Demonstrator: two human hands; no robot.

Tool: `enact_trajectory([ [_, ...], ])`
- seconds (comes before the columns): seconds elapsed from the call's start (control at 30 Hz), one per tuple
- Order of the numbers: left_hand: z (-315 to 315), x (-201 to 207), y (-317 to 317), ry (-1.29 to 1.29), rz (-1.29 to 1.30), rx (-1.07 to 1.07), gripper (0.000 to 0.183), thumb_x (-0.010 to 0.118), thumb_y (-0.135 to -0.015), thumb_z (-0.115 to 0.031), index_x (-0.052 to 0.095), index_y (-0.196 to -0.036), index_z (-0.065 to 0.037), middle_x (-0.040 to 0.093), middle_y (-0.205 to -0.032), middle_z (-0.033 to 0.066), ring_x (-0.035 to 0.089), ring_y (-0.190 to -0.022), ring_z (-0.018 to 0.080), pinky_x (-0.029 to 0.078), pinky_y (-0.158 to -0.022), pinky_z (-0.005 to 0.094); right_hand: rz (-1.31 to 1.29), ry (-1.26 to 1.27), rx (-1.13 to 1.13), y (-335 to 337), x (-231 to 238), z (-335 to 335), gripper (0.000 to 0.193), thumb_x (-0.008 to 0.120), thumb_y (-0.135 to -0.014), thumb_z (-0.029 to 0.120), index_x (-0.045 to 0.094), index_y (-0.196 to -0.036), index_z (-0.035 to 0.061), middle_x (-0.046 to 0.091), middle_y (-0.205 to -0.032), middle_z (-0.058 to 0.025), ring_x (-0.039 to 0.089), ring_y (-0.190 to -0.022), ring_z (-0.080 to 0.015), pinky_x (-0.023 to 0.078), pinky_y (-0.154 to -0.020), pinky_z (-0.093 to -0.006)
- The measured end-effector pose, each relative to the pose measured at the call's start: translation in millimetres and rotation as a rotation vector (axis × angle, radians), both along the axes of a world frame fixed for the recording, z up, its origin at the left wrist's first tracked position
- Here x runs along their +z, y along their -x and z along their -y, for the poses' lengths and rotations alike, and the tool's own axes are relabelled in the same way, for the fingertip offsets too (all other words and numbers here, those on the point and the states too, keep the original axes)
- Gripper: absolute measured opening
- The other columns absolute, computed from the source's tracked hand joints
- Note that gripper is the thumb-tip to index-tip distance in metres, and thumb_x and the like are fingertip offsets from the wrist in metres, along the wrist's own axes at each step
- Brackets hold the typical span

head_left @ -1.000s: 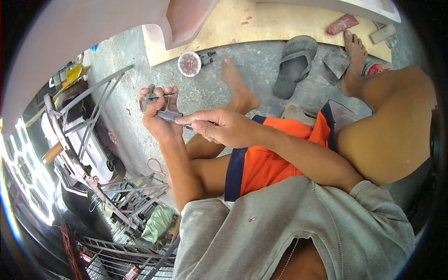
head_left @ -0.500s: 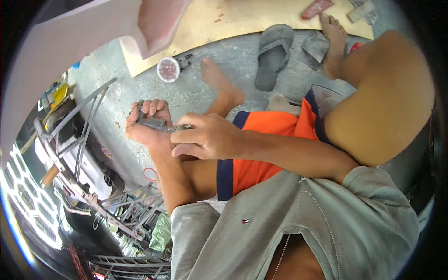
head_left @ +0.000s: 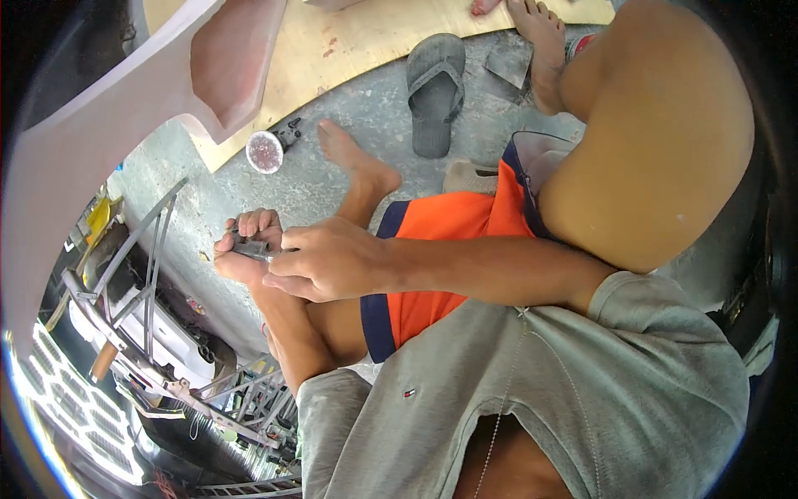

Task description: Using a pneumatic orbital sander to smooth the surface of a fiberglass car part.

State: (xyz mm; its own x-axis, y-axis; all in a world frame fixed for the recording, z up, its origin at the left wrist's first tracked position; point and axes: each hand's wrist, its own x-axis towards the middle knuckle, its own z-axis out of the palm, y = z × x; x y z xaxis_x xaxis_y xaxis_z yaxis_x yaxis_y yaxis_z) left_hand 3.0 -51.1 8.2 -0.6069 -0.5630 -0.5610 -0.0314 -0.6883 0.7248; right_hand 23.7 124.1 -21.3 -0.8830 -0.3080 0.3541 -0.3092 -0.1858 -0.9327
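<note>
My left hand is curled around a small dark metal part, held over the concrete floor in front of my knee. My right hand comes across from the right and pinches the same part from its near side, the fingers closed on it. Most of the part is hidden between the two hands. Both forearms cross over my orange and navy shorts; I wear a grey shirt.
A small round wire brush disc lies on the concrete beside a plywood sheet. A grey flip-flop lies further right, near my bare feet. A metal frame and rack parts stand at left. A pale moulded panel fills the upper left.
The view has tilted down and left, so hands and legs sit lower in the frame. My right hand has closed further over the part in my left hand.
</note>
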Motion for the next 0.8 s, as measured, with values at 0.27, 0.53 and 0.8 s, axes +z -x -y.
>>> enact_trajectory([
  [0.27,56,16,20,-0.054,0.082,0.363,0.013,0.05,-0.084,-0.017,0.041,-0.078,-0.009,0.037,-0.065,0.0043,0.04,-0.057,0.0204,0.037,-0.056,0.035,-0.051,0.086,-0.013,3,6,8,0.017,0.072,-0.093,0.031,0.072,-0.086,0.015,0.058,-0.074,-0.0074,0.064,-0.058,-0.0279,0.05,-0.05,-0.0423],
  [0.53,166,-107,-11,1.141,0.808,-0.531,0.032,0.047,-0.099,-0.027,0.068,-0.106,-0.004,0.067,-0.092,0.0188,0.063,-0.077,0.0316,0.052,-0.069,0.0434,-0.065,0.233,-0.056,14,-16,11,0.022,0.065,-0.093,0.019,0.067,-0.115,0.0147,0.066,-0.095,-0.0094,0.069,-0.084,-0.0323,0.057,-0.072,-0.0449],
  [0.8,98,-258,-11,1.468,1.075,-1.087,0.058,0.067,-0.086,-0.034,0.058,-0.138,-0.01,0.067,-0.126,0.0291,0.063,-0.119,0.0465,0.049,-0.102,0.0508,0.63,-0.159,-0.629,65,-160,-51,0.069,0.057,-0.098,0.008,0.028,-0.161,0.008,0.066,-0.117,-0.0138,0.064,-0.085,-0.0206,0.055,-0.083,-0.0357],
])
